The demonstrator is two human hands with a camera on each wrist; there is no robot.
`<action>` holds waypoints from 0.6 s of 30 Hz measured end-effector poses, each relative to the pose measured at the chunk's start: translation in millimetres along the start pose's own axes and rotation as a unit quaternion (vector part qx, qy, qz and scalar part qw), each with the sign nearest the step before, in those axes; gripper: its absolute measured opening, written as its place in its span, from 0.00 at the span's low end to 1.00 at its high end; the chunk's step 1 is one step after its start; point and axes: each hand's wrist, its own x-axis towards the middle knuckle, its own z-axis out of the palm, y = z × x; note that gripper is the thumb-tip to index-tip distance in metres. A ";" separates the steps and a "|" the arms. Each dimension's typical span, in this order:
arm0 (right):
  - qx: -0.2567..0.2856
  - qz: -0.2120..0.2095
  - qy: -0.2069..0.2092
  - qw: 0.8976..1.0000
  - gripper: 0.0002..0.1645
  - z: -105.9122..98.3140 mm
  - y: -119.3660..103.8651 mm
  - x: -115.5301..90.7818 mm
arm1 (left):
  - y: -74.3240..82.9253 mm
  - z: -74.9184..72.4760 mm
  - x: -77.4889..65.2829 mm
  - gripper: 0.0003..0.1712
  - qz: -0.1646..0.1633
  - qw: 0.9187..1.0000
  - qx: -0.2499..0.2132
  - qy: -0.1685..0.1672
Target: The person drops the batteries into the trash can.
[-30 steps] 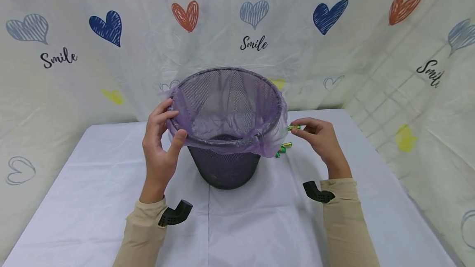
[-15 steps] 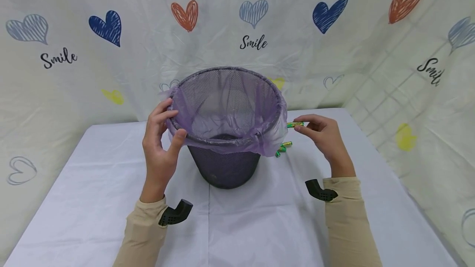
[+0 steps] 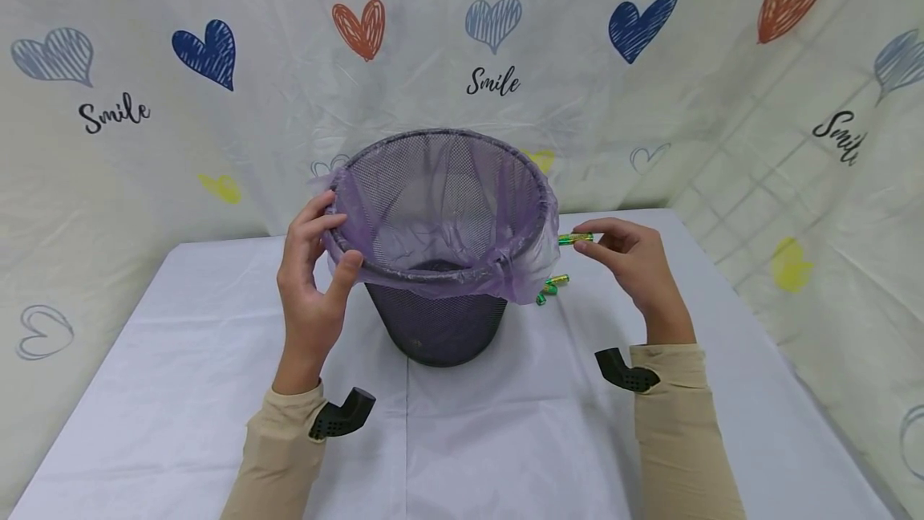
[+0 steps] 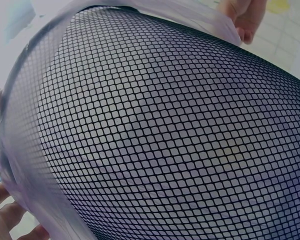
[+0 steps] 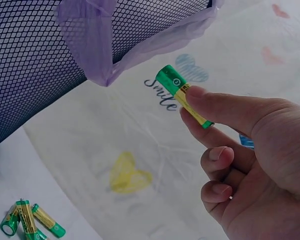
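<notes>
Near the middle of the head view, a black mesh wastebasket [image 3: 440, 335] stands on a white-covered worktop [image 3: 476, 456]. A translucent purple bin liner [image 3: 532, 279] lines it and is folded outward over the rim, bunched at the right front.

The left hand [image 3: 310, 295] grips the rim at the basket's left, fingers spread and bent over the lined edge, thumb on the near side. In the left wrist view the mesh fills most of the frame, with some fingertips at the left edge.

The right hand [image 3: 624, 259], right of centre in the head view, pinches one green-and-gold battery [image 5: 177, 89] between thumb and index finger; its other fingers curl toward the palm. The battery is outside the basket, just right of the liner in the head view, and slants across the centre of the right wrist view. More batteries [image 5: 27, 220] of the same colours lie in a small heap on the worktop, lower left of that view.

Beige sleeves [image 3: 682, 432] cover both forearms, each with a black wrist mount [image 3: 626, 374]. Behind hangs a pale backdrop [image 3: 426, 95] printed with hearts and "Smile".
</notes>
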 end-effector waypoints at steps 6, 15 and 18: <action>0.002 -0.007 0.000 1.000 0.14 -0.7 -2.1 0.7 | -0.3 -0.2 -0.1 0.27 0.000 1.000 -0.001 0.001; 0.004 -0.017 0.006 1.000 0.13 -1.9 -7.3 -0.2 | -0.4 0.0 0.0 0.27 0.003 1.000 -0.001 0.000; 0.007 -0.019 0.007 1.000 0.13 -2.1 -9.3 -0.5 | -0.4 0.1 -0.1 0.27 0.004 1.000 -0.003 0.001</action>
